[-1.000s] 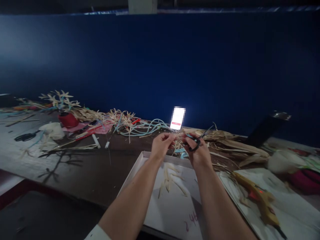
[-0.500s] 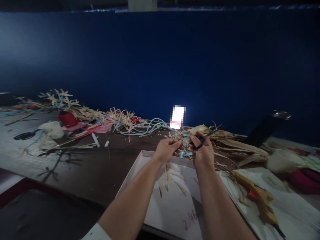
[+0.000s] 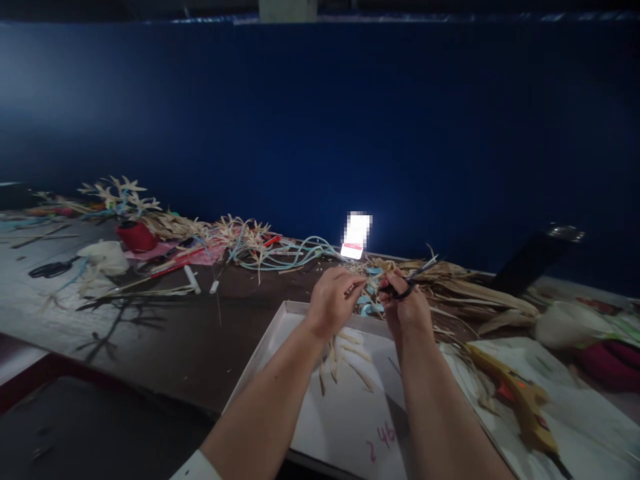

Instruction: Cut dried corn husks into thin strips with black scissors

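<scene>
My right hand [image 3: 407, 300] is closed around dark-handled scissors [image 3: 419, 270], whose blades point up and to the right. My left hand [image 3: 333, 300] is just left of it, fingers pinched together; what lies between the fingertips is too small to make out. Both hands are over the far edge of a shallow white box lid [image 3: 310, 433] with magenta writing on it. Several pale husk strips [image 3: 357, 373] lie in the lid. Light-blue scraps [image 3: 371, 309] and straw-like trimmings are heaped just beyond the hands.
A yellow glue gun [image 3: 523, 400] with a lit red spot lies on white paper at the right. Dry husks [image 3: 485, 297] stretch behind it. A lit phone [image 3: 356, 237] leans at the back. To the left are husk flowers [image 3: 240, 233], red thread [image 3: 136, 236] and black scissors [image 3: 53, 268].
My left hand has turned so its back faces up more, its fingers curling in. My right hand has rotated slightly, and the scissors have shifted a little lower. The strips in the lid stay put.
</scene>
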### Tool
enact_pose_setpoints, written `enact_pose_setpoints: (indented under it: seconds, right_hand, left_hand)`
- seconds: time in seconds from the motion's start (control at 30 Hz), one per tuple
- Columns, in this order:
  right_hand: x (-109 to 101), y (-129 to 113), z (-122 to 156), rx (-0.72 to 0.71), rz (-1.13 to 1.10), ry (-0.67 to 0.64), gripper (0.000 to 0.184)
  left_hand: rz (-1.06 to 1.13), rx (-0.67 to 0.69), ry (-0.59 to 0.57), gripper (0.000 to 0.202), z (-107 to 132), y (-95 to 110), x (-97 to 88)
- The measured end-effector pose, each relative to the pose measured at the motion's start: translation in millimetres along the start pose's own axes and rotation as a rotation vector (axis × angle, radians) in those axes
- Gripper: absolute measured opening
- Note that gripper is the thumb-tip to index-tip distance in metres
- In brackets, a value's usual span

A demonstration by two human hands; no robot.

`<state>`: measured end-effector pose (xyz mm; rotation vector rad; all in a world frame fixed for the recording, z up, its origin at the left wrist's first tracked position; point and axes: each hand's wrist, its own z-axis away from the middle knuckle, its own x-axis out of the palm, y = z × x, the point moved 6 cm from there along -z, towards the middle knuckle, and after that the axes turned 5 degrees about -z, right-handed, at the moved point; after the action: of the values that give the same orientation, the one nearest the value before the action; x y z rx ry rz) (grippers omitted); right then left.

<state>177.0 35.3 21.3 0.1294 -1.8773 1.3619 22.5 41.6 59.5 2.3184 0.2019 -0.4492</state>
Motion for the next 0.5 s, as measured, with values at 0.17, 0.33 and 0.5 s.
enact_pose_setpoints:
  seconds: [0.17,0.33,0.5]
  right_hand:
    - [5.4,-0.2,2.8,0.071,0.005,-0.043,0.044]
    - [9.2,7.4,5.5,0.067,0.144,-0.136,0.052]
    - [10.4,11.9,4.9,0.032,0.242,-0.22,0.055]
  left_hand:
    - [0.383,-0.366,-0.125,0.039,0.6,-23.3,14.0]
    - [0.522,-0.608,-0.293,0.05,6.8,-35.1,28.4]
    - [0.416,-0.586,-0.278,0.043,6.5,-35.9,23.7]
